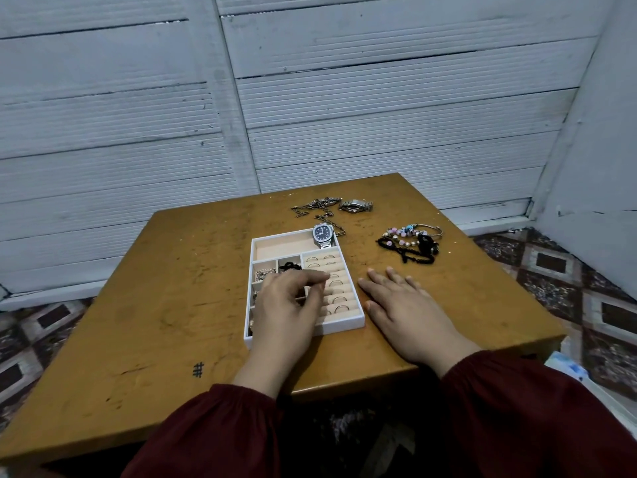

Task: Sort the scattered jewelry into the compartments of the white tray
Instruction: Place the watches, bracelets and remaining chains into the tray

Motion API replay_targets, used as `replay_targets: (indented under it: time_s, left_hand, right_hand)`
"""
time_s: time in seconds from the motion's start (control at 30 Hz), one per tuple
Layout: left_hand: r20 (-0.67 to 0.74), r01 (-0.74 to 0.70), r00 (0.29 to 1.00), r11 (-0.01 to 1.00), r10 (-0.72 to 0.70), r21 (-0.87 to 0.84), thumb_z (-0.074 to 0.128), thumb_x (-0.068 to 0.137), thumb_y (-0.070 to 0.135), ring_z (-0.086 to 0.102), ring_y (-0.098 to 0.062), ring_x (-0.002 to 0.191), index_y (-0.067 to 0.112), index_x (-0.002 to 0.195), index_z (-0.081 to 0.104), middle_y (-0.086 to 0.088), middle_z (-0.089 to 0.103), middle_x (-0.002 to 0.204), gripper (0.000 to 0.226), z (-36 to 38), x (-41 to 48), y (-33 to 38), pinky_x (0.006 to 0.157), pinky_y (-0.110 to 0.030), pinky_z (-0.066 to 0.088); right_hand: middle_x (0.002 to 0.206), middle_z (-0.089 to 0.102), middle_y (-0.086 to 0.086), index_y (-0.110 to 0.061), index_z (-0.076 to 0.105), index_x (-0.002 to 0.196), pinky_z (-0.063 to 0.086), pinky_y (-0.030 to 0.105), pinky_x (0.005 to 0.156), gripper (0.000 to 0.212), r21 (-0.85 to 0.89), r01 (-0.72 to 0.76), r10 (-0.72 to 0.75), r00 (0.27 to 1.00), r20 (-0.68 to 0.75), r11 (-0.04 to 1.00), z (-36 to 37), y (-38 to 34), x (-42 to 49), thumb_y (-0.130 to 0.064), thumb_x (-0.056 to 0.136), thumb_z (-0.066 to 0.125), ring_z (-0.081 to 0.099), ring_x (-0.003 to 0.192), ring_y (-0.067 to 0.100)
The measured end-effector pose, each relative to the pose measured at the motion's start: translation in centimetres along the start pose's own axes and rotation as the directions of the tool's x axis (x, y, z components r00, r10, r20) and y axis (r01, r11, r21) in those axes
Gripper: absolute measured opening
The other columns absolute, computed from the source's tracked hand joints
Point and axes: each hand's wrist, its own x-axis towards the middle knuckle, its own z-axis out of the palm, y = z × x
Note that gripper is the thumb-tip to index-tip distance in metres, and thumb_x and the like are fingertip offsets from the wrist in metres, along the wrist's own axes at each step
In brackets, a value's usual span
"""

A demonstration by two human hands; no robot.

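A scuffed brown worktop point(172, 288) at frame centre, before a white plank wall point(120, 115), carries a white tray point(344, 324); the left hand point(286, 305) curls its fingers over it, hold unclear, while the right hand point(406, 312) lies flat, fingers apart.

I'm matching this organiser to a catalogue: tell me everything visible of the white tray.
The tray is a shallow white rectangle with beige lining, lying flat on the table, slightly turned. A long compartment spans its far end; a watch rests on the far right corner. On the right, ring rolls hold several rings; small cells on the left hold a black piece and silvery bits. The left hand covers its near left part, fingers curled over the rolls.
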Motion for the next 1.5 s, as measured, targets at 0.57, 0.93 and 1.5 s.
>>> replay_targets:
  time_s: [0.57,0.93,1.5]
  left_hand:
    - [0.162,-0.036,0.985,0.982,0.066,-0.183,0.062,0.088,0.017,0.059,-0.009,0.072,0.035,0.088,0.069,0.016,0.065,0.082,0.019,4.7,4.0,4.1,0.067,-0.036,0.053]
    - [0.378,-0.168,0.917,0.983,0.13,0.071,0.06,0.088,0.017,0.057,-0.01,0.081,0.025,0.098,0.07,0.01,0.067,0.092,0.016,9.1,10.5,5.6,0.07,-0.025,0.045]
    - [0.467,-0.152,0.884,0.957,0.02,0.246,0.057,0.082,0.016,0.062,-0.016,0.083,0.033,0.078,0.06,0.007,0.068,0.084,0.018,13.1,14.0,3.8,0.073,-0.031,0.052]
  right_hand:
    - [0.106,0.041,-0.002,-0.02,0.047,0.102,0.041,0.026,0.084,0.019,0.662,-0.053,0.475,0.739,-0.478,0.748,-0.9,1.9,0.0,-0.006,0.089,0.052,0.047,0.085,0.0]
    - [0.099,0.054,0.0,-0.013,0.051,0.101,0.045,0.033,0.087,0.019,0.55,-0.262,0.529,0.744,-0.409,0.793,-3.1,8.0,4.2,-0.002,0.086,0.052,0.054,0.098,0.02]
    - [0.09,0.054,-0.011,-0.035,0.066,0.093,0.037,0.033,0.084,0.017,0.19,-0.431,0.471,0.8,-0.371,0.882,-3.3,9.6,6.0,-0.042,0.08,0.058,0.047,0.101,0.019]
